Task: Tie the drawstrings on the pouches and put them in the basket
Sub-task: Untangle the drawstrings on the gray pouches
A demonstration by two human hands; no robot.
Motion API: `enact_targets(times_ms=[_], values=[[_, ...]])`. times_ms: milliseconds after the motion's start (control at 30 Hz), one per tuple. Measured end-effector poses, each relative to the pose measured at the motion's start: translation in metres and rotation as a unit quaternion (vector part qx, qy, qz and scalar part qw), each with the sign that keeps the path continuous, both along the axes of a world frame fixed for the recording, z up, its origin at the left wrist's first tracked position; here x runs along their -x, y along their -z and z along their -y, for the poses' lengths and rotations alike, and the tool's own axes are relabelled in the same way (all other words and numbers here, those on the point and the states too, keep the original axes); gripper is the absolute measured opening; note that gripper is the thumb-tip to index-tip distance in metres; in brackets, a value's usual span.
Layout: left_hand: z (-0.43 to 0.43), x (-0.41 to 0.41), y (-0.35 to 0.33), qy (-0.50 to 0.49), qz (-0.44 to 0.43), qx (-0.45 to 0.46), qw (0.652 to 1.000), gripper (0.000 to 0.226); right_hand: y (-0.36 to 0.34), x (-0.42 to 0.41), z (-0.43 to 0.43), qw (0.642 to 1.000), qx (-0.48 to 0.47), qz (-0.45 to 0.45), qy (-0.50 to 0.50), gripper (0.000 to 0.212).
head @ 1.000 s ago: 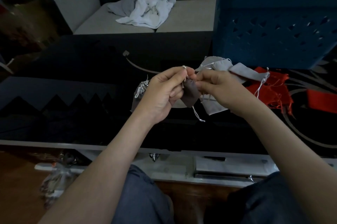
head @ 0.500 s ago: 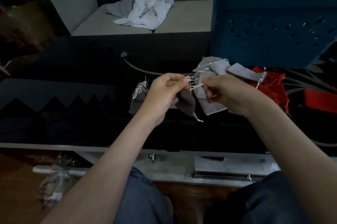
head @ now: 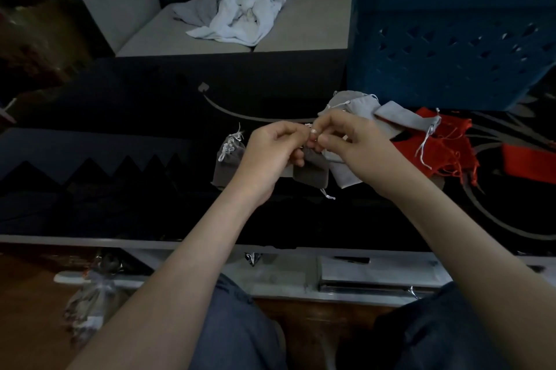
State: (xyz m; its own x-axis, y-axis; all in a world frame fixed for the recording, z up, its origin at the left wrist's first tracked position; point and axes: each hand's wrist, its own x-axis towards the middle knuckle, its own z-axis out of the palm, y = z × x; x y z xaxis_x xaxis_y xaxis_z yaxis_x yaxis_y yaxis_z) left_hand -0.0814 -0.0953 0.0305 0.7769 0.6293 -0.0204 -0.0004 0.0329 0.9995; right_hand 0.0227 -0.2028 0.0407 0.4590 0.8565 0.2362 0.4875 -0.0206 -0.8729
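- Your left hand (head: 267, 156) and right hand (head: 358, 147) were pulled apart half a second ago and are back together at the mouth of the dark pouch (head: 311, 171).
- Both pinch its drawstring (head: 310, 126); the pouch hangs under your fingers, above the table (head: 120, 104).
- Looks like the knot is mid-tie, not cinched. The basket (head: 451, 38) comes next.

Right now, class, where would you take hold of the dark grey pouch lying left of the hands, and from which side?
Probably pinch the dark grey pouch at its gathered neck from above: it lies flat, and the cinched neck is narrowest.
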Motion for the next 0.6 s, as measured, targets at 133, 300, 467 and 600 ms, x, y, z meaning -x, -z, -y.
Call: enact_targets(times_ms=[133,300,467,600], values=[[0.0015,0.0021,0.0023,0.011,-0.018,-0.036,0.999,0.016,0.0053,-0.0005,-0.0017,1.0,0.021,0.017,0.015,0.031],[0.0033,0.0037,0.0011,0.022,-0.01,-0.062,0.998,0.014,0.0094,-0.0024,-0.004,0.999,0.025,0.017,0.046,0.027],[0.0022,0.0038,0.0053,0.012,-0.03,-0.157,0.987,0.006,0.0099,-0.0011,-0.006,0.996,0.027,0.024,0.077,0.029],[0.0062,0.0012,0.0045,-0.015,-0.02,-0.165,0.986,0.013,0.008,0.0005,-0.0067,0.996,0.026,-0.013,0.082,0.021]])
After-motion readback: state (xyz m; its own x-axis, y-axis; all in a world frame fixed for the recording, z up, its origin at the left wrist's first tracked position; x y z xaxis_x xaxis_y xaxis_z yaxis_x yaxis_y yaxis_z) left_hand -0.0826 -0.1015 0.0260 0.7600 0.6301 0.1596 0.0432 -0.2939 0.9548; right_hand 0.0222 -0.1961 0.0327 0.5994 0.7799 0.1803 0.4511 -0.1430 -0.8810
